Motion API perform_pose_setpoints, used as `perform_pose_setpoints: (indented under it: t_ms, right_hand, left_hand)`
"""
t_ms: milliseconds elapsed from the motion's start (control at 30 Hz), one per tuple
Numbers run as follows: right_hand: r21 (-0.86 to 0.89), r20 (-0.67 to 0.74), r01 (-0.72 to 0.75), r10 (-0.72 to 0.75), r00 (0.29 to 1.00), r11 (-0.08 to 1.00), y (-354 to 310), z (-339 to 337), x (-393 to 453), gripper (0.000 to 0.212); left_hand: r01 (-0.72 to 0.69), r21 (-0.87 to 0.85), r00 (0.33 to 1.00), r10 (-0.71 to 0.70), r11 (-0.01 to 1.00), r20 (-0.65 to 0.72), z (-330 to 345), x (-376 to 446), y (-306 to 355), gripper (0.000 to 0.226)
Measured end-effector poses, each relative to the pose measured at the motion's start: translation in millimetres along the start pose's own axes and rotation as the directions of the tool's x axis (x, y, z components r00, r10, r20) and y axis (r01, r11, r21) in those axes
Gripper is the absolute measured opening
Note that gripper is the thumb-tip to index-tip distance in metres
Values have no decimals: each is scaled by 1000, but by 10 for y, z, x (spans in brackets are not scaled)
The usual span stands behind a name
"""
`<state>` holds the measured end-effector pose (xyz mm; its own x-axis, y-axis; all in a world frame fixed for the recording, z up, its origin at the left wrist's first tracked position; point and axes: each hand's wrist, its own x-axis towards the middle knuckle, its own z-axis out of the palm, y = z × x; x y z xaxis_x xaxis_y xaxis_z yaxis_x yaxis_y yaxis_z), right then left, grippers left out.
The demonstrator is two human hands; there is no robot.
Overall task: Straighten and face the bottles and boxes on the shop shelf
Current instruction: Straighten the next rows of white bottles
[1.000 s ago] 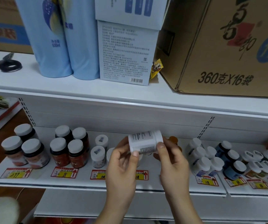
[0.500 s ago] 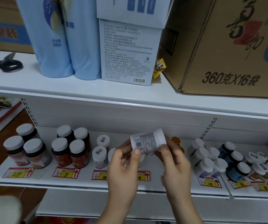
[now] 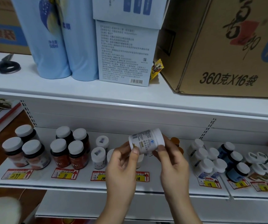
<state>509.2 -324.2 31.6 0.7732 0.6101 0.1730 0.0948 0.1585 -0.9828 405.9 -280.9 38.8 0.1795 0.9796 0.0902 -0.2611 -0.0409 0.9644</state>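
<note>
Holding white bottle sideways, our left hand and right hand fingers clamped on it; small jars crowd shelf beneath.

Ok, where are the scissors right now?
The scissors lie at the far left of the upper shelf, left of the two pale blue bottles.

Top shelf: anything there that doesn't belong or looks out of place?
Yes. Black-handled scissors lie loose at the far left, a tool rather than stock. A small yellow packet is wedged crookedly between the white box and the cardboard carton.
</note>
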Motion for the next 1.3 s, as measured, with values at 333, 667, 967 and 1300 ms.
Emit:
perform_pose_setpoints:
  t_ms: [333, 667, 967, 1300]
  right_hand:
    - [48, -13, 81, -81, 997, 996, -95, -11, -53, 26]
    - [-81, 5, 236, -236, 972, 968, -39, -8, -178, 58]
    - [-191, 33, 393, -394, 918, 900, -27, -63, -201, 58]
    - [-232, 12, 354, -362, 932, 906, 53, -125, -179, 29]
  left_hand:
    - [20, 152, 1000, -23, 988, 16, -24, 44, -91, 12]
    - [290, 106, 937, -305, 951, 173, 16, 75, -55, 31]
    - [353, 32, 911, -351, 935, 214, 63, 15, -60, 33]
    - [294, -163, 950, -270, 942, 154, 2, 6, -119, 25]
